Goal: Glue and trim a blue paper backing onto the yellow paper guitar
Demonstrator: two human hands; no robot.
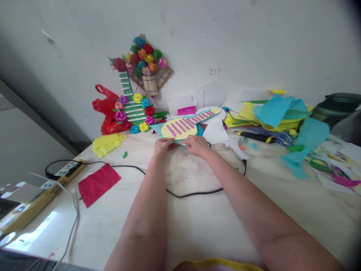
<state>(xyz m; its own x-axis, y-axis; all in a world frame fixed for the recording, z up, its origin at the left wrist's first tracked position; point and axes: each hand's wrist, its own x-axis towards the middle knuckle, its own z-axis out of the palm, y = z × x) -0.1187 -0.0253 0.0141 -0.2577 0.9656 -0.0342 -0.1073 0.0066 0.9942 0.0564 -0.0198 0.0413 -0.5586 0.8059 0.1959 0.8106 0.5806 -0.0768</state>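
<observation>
Both arms reach far across a white table (197,210). My left hand (163,145) and my right hand (197,145) are closed on the near edge of a yellow paddle-shaped paper cutout (180,127) covered with rows of purple strips. The cutout lies on a blue sheet, its long handle pointing to the back right. Something small and red shows between my hands under the cutout's edge; I cannot make it out.
A white glue gun (235,147) lies right of my hands, its black cord (194,194) crossing the table. A power strip (42,188) and a red paper sheet (97,184) sit left. Paper-flower crafts (135,109) lean on the wall; loose coloured paper (282,113) piles at right.
</observation>
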